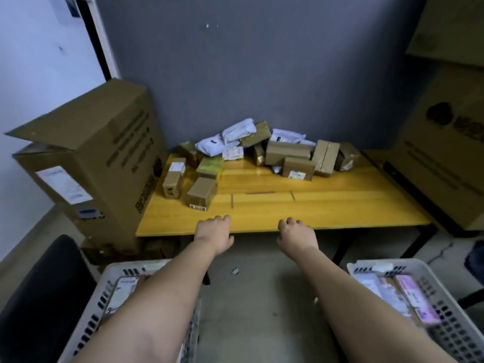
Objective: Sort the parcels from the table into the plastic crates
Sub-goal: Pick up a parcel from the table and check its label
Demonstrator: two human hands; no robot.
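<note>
Both hands, left hand (213, 231) and right hand (297, 234), hover loosely curled (holding nothing) at the table (340, 205) edge.

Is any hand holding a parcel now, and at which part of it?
Nothing is held. The left hand and the right hand hang with loosely curled fingers at the table's near edge, apart from every parcel.

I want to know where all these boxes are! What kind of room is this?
Probably a small parcel-sorting or storage room. Small parcels are heaped on a yellow table, two plastic crates on the floor already hold some, and big cardboard cartons stand at the sides.
</note>
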